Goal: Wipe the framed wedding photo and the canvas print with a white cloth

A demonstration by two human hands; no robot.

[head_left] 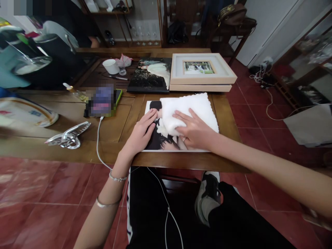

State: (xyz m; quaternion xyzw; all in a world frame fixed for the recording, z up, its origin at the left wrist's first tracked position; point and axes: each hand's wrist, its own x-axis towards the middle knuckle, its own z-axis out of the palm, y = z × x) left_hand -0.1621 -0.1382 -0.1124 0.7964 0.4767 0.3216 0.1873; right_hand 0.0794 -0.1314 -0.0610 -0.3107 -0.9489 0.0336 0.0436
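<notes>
White fleece lies bunched under my right hand (194, 129), a folded fluffy cloth (190, 105) covering much of a white-edged photo print (168, 144); that print lies flat near the front of the wooden tabletop (168, 160), straight ahead of me; my right hand is spread, fingers apart, pressing down on the cloth; my left hand (144, 129) lies open and flat across the print's left side, its fingertips on the surface. Behind the print rest a dark glossy photo panel (155, 71) and, beside it, a pale wood picture frame (202, 80) stacked on another.

The print's near edge sits close to the tabletop's rim, so a hard stroke towards me, with too little weight from my left hand, could slide it over; the ring (184, 139) on my right hand might scratch the image if it slipped off the fleece, and grit caught in the pile could do the same; the white charging cable (98, 138) drops over the rim beside my left bracelet (118, 178); if the bracelet snagged it, the phone (103, 100) could be dragged along.
</notes>
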